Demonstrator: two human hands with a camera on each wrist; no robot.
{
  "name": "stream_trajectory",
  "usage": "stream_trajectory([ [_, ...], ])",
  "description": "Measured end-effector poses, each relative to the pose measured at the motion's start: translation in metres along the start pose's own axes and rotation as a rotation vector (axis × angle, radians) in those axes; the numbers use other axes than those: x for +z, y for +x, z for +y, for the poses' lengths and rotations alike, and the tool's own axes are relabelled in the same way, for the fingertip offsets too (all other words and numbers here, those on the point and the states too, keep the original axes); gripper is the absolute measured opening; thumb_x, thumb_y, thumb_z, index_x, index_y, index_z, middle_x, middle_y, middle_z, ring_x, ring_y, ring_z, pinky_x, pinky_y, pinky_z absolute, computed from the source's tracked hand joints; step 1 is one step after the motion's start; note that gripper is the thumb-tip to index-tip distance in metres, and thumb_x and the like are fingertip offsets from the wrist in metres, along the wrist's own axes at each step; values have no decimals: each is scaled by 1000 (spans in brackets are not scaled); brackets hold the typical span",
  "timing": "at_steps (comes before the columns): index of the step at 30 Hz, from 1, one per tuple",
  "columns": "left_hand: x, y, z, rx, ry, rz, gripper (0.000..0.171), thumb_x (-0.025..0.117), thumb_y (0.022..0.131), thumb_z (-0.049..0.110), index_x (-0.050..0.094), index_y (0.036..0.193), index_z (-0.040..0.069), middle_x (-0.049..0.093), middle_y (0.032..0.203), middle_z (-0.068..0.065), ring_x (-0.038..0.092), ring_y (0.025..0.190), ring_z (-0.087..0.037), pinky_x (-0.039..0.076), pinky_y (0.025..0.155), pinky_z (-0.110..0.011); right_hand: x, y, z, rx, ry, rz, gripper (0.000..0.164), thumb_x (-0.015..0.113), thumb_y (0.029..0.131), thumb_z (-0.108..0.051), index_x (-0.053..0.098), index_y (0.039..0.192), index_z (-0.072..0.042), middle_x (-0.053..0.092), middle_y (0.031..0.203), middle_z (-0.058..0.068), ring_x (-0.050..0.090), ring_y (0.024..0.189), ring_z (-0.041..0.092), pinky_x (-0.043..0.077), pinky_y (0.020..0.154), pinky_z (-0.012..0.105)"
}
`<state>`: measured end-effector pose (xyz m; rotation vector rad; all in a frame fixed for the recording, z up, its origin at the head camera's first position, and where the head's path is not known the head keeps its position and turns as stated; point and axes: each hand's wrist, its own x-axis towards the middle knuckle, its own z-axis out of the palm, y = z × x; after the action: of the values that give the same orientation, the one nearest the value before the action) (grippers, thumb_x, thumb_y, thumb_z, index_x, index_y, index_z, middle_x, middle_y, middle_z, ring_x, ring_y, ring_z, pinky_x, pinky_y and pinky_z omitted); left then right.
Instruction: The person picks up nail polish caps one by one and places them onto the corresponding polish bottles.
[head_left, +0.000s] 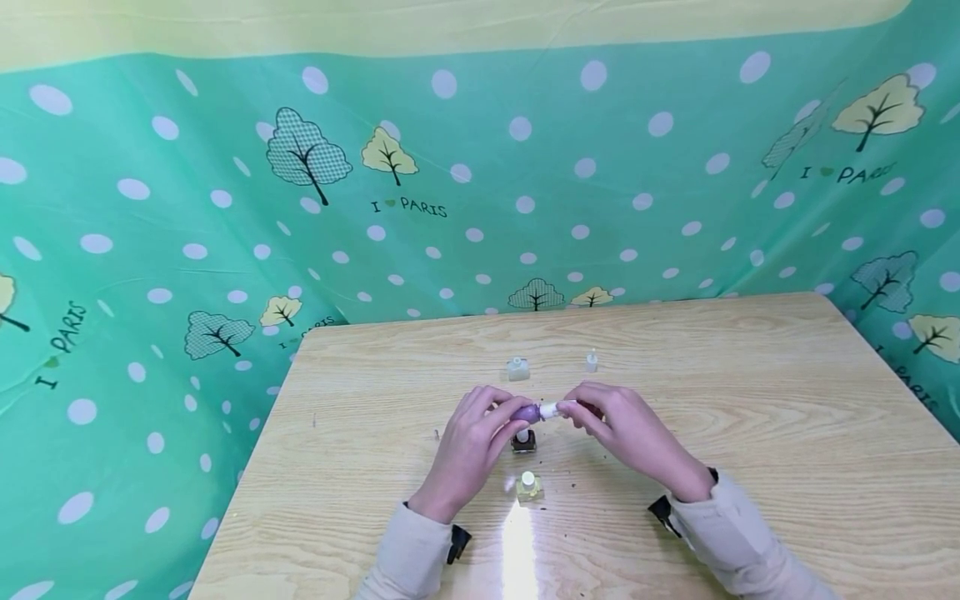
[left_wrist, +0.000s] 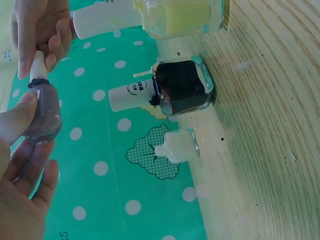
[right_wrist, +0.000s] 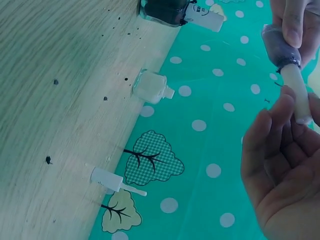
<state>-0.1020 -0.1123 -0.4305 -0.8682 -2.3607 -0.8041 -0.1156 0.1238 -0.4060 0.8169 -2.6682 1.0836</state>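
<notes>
Above the table, my left hand (head_left: 471, 440) grips a small purple nail polish bottle (head_left: 527, 413) lying nearly sideways. Its white cap (head_left: 550, 410) points toward my right hand (head_left: 626, 425), whose thumb and fingers pinch it. Cap and bottle are joined at a dark, smeared neck, seen in the right wrist view. Below the hands stands a dark nail polish bottle (left_wrist: 182, 89) with a white cap. Nearer to me is a yellow nail polish bottle (head_left: 529, 490), also white-capped.
Behind the hands stands an uncapped bottle (right_wrist: 150, 86) with whitish contents. To its right, a white cap (right_wrist: 107, 179) stands on the table with its brush upward. Small dark specks dot the wooden table (head_left: 750, 375). A green printed cloth (head_left: 480, 167) hangs behind.
</notes>
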Motion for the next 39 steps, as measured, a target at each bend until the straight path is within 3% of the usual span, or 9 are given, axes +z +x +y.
stream_trajectory([
  [11, 1, 1, 0, 86, -8, 44, 24, 68, 93, 18, 71, 116, 11, 63, 105, 2, 58, 96, -12, 54, 84, -30, -1, 3, 0, 154, 104, -108, 48, 45, 106, -39, 52, 62, -22, 41, 50, -13, 37, 41, 3, 35, 41, 23],
  [17, 1, 2, 0, 52, 5, 20, 23, 69, 92, 19, 72, 114, 13, 63, 106, 3, 58, 96, -10, 52, 86, -27, -1, 2, 1, 157, 104, -110, 45, 46, 105, -39, 57, 64, -23, 45, 53, -13, 37, 44, 2, 33, 42, 22],
  [20, 0, 2, 0, 23, 6, 7, 23, 70, 92, 20, 73, 113, 14, 63, 106, 4, 57, 96, -10, 51, 86, -27, 0, 2, 1, 130, 89, -89, 38, 50, 104, -37, 63, 71, -24, 52, 58, -12, 40, 48, 3, 36, 45, 22],
  [25, -1, 2, -2, -1, 18, 6, 23, 71, 90, 19, 73, 113, 16, 63, 105, 5, 57, 96, -10, 51, 86, -29, -2, 0, 2, 39, 78, -35, 16, 64, 97, -33, 71, 98, -19, 64, 77, -12, 56, 64, 2, 51, 58, 21],
  [28, -3, 1, -2, -8, 29, 4, 23, 71, 91, 20, 73, 114, 16, 63, 105, 5, 57, 97, -10, 50, 87, -29, -3, -2, 3, -44, 88, -9, 26, 73, 90, -26, 70, 112, -13, 69, 92, -10, 61, 73, 0, 56, 66, 21],
  [33, -4, 1, -1, -16, 30, -11, 22, 68, 93, 23, 73, 114, 17, 63, 105, 6, 57, 97, -10, 49, 89, -28, -4, -3, 5, -160, 65, 17, 29, 77, 85, -10, 71, 113, -12, 69, 96, -8, 60, 75, -2, 56, 65, 19],
  [39, -4, 0, 0, -18, 19, -20, 22, 67, 94, 23, 72, 114, 16, 63, 105, 7, 57, 97, -9, 50, 89, -29, -4, -4, 5, -167, 33, 33, 23, 75, 87, -10, 73, 109, -14, 69, 89, -8, 56, 69, -3, 52, 58, 17],
])
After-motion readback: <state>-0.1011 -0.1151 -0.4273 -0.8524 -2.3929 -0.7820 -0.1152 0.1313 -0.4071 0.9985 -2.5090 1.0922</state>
